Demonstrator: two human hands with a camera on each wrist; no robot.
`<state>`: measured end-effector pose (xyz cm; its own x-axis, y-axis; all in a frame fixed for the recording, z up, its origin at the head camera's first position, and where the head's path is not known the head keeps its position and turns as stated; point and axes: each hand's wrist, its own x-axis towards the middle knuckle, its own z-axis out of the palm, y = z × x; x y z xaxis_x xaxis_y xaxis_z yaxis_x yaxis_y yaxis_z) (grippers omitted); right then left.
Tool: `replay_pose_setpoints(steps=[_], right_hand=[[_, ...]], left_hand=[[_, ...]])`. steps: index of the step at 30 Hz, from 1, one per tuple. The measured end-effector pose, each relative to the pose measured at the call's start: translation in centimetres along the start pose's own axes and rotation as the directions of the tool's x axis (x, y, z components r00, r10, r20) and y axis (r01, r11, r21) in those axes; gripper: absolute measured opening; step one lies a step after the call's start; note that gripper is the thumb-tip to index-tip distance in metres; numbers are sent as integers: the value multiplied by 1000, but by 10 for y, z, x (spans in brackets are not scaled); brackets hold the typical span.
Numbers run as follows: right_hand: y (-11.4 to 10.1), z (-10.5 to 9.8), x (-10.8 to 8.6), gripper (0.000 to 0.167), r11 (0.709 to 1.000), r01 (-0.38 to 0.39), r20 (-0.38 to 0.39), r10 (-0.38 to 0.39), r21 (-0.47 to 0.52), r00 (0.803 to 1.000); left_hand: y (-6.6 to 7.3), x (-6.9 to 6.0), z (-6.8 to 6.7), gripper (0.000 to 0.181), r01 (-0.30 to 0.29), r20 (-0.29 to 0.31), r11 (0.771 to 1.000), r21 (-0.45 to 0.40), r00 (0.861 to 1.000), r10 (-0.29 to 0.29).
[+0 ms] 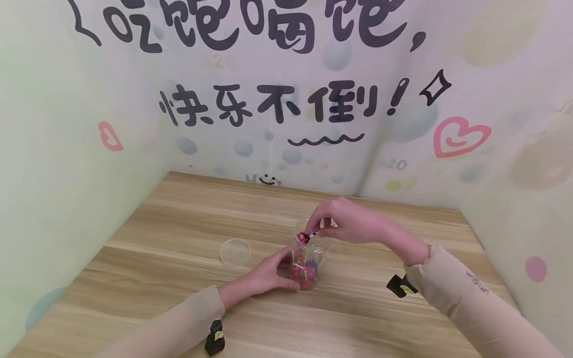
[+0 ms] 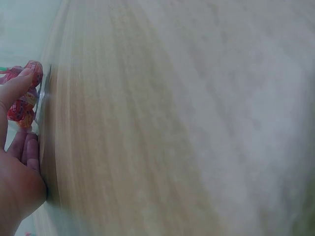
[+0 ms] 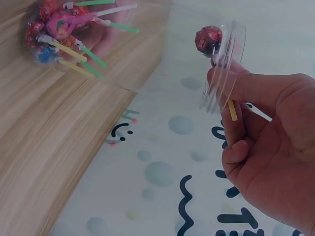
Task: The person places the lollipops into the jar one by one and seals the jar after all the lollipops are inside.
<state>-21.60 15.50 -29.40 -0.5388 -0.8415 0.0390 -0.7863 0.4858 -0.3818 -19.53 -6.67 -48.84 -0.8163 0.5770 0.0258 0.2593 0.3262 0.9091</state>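
Note:
On the wooden table [image 1: 192, 209] stands a clear plastic jar [image 1: 320, 258] holding several wrapped lollipops [image 1: 308, 271]. My left hand [image 1: 268, 273] grips the jar low on its left side, thumb in front and fingers behind; in the left wrist view, the hand [image 2: 19, 182] lies against the table. Over the jar's mouth my right hand [image 1: 344, 219] pinches one red-wrapped lollipop [image 1: 303, 238] by its stick. In the right wrist view, this lollipop [image 3: 208, 41] is head-first inside the rim [image 3: 238, 44], its yellow stick between the right hand's [image 3: 275, 157] fingers.
A clear round lid [image 1: 235, 252] lies flat on the table, left of the jar. Walls with printed writing [image 1: 277, 104] stand behind and at both sides. Black devices [image 1: 216, 338] are strapped at both wrists.

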Motion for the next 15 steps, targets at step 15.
replay_pose_setpoints(steps=[15], right_hand=[[-3,6,2,19,999,-35,13,35,-20,999]], left_hand=[[1,-1,0,74,-3,-6,1000,-2,1000,3]])
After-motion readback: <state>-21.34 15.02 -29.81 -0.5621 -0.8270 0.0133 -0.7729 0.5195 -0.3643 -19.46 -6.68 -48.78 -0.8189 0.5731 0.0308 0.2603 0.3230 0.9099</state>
